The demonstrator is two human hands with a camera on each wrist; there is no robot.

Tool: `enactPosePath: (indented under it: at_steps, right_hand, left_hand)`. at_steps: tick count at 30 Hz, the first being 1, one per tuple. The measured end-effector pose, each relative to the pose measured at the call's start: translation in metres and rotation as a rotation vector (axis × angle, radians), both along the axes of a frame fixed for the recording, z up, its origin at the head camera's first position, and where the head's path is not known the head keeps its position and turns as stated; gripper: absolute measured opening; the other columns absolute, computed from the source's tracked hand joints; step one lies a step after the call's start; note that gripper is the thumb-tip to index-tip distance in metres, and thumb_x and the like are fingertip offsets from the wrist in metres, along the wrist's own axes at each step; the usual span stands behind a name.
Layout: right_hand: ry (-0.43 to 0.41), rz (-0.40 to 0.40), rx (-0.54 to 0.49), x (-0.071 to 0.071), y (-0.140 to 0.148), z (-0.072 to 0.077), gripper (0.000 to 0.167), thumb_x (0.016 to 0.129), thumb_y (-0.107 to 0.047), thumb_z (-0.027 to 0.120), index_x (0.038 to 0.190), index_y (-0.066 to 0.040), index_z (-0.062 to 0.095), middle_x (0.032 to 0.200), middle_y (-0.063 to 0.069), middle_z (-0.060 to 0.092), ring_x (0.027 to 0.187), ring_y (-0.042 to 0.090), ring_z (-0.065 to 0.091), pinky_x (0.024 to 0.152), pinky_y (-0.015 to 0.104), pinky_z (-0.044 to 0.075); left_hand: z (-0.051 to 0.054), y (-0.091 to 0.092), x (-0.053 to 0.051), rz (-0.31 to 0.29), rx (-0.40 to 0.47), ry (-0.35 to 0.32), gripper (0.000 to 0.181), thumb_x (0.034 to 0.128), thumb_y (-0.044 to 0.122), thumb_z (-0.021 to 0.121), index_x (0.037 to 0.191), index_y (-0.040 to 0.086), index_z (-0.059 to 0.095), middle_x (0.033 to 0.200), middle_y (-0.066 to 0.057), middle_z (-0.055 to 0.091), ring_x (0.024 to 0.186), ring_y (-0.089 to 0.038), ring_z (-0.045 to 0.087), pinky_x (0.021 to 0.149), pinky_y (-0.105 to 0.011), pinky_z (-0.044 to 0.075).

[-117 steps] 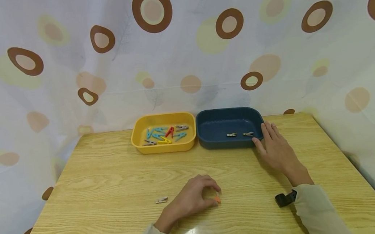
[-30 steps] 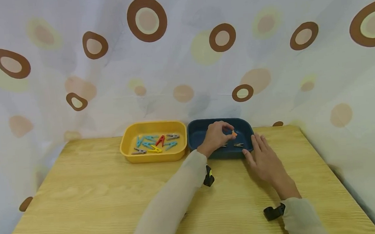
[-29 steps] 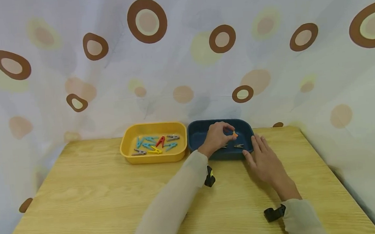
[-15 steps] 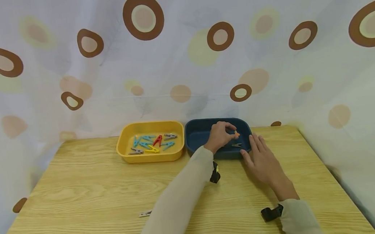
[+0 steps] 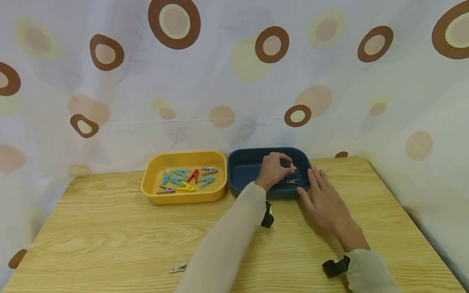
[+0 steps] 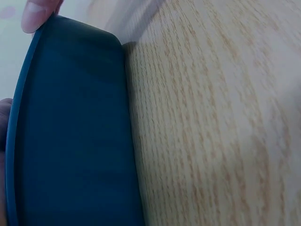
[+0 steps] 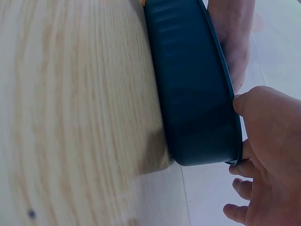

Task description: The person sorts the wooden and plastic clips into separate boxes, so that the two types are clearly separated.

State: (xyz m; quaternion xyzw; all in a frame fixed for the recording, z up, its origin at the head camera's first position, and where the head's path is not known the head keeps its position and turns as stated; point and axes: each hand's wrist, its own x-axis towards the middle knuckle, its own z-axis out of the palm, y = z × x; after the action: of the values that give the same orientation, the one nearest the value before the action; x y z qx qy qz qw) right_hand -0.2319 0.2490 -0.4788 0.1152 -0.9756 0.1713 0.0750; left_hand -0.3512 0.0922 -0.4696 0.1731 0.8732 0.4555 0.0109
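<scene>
My left hand (image 5: 274, 170) is over the dark blue tray (image 5: 244, 173), pinching a small clothespin with an orange end (image 5: 293, 167) between thumb and fingertips. Just below it, a metallic-looking clothespin (image 5: 292, 181) lies on the tray floor. My right hand (image 5: 327, 203) rests at the tray's near right corner, its thumb on the near rim and its fingers, mostly straight, along the right end. In the right wrist view that thumb (image 7: 241, 104) touches the rim. The left wrist view shows mainly the tray's outer wall (image 6: 75, 122); the held clothespin is hidden there.
Left of the blue tray, touching or nearly so, stands a yellow tray (image 5: 152, 196) with several blue, red, yellow and grey clothespins. A pale clothespin (image 5: 177, 268) lies on the wooden table (image 5: 102, 246) beside my left sleeve. A patterned curtain (image 5: 214, 89) hangs behind.
From the table my left hand has carried the orange-ended clothespin up and right to the blue tray, barely moving over the last second. My right hand stays at the tray corner. The head view has shifted slightly.
</scene>
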Motion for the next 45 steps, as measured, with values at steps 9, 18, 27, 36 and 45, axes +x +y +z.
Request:
enactPosePath:
  at_steps: [9, 18, 27, 36, 45]
  right_hand:
    - [-0.010, 0.017, -0.006, 0.001, -0.008, 0.000, 0.077, 0.112, -0.046, 0.033, 0.159, 0.012, 0.015, 0.166, 0.033, 0.012, 0.153, 0.049, 0.009, 0.121, 0.061, 0.017]
    - [-0.017, 0.022, -0.002, 0.003, -0.007, 0.003, 0.077, 0.112, -0.046, 0.031, 0.158, 0.013, 0.013, 0.165, 0.034, 0.011, 0.153, 0.050, 0.008, 0.120, 0.063, 0.017]
    - [-0.003, 0.037, 0.009, 0.002, -0.003, 0.005, 0.077, 0.112, -0.045, 0.032, 0.158, 0.014, 0.013, 0.164, 0.036, 0.011, 0.152, 0.051, 0.008, 0.120, 0.063, 0.016]
    - [-0.004, 0.038, 0.017, 0.000, -0.002, 0.002, 0.078, 0.112, -0.047, 0.029, 0.159, 0.013, 0.012, 0.164, 0.036, 0.009, 0.152, 0.052, 0.007, 0.119, 0.065, 0.017]
    - [-0.009, 0.045, 0.009, -0.001, -0.001, -0.001, 0.077, 0.112, -0.046, 0.029, 0.159, 0.012, 0.009, 0.165, 0.035, 0.006, 0.153, 0.051, 0.003, 0.120, 0.064, 0.014]
  left_hand:
    - [-0.002, -0.015, 0.000, 0.004, 0.021, -0.017, 0.026, 0.0907, 0.009, 0.080, 0.116, 0.010, 0.079, 0.117, -0.007, 0.071, 0.096, -0.017, 0.068, 0.067, -0.025, 0.053]
    - [0.013, -0.036, 0.010, -0.053, 0.032, 0.030, 0.025, 0.0965, 0.013, 0.074, 0.121, 0.008, 0.075, 0.116, -0.005, 0.072, 0.097, -0.015, 0.067, 0.075, -0.025, 0.055]
    - [0.038, -0.058, 0.025, -0.141, -0.007, 0.075, 0.027, 0.0996, 0.016, 0.071, 0.125, 0.008, 0.072, 0.123, -0.009, 0.071, 0.103, -0.017, 0.067, 0.082, -0.023, 0.054]
    - [0.055, -0.082, 0.050, -0.208, -0.064, 0.126, 0.026, 0.1019, 0.017, 0.067, 0.127, 0.010, 0.071, 0.125, -0.006, 0.070, 0.103, -0.016, 0.066, 0.082, -0.020, 0.052]
    - [0.068, -0.105, 0.071, -0.254, -0.090, 0.172, 0.027, 0.1024, 0.019, 0.067, 0.128, 0.011, 0.070, 0.126, -0.003, 0.070, 0.104, -0.013, 0.066, 0.088, -0.020, 0.051]
